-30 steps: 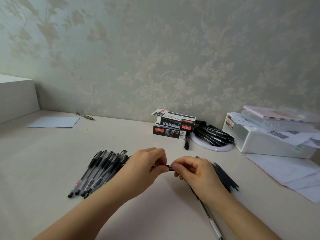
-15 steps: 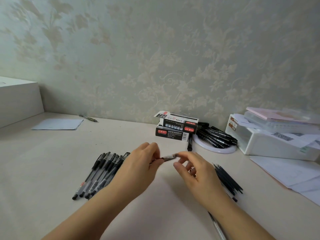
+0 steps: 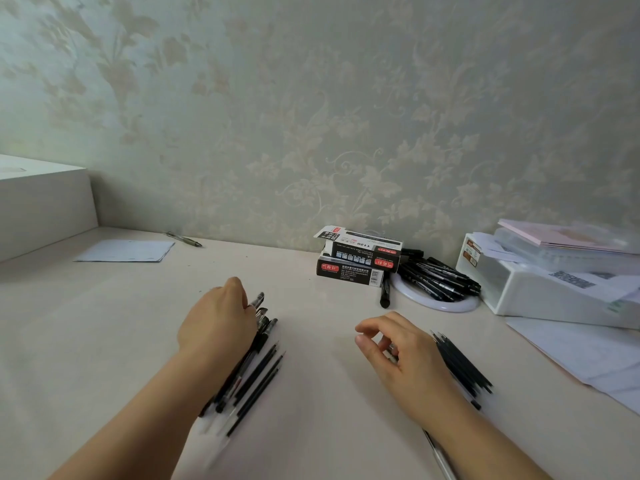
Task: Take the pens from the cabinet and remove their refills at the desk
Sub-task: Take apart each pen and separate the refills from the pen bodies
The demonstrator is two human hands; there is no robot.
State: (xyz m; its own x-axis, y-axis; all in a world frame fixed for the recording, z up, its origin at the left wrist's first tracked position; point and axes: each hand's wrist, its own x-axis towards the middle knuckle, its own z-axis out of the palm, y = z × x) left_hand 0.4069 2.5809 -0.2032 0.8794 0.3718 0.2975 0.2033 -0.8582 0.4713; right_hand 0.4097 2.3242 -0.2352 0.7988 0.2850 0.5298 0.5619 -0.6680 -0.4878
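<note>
The left hand (image 3: 217,320) lies on the pile of pens (image 3: 254,358), fingers curled over it; whether it pinches one I cannot tell. The pens run diagonally from near-left to far-right under it. The right hand (image 3: 398,351) hovers loosely curled and empty, refills (image 3: 462,363) just beside it.

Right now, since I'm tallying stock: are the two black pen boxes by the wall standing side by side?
No, the two black pen boxes are stacked, the upper one lying askew on the lower.
</note>
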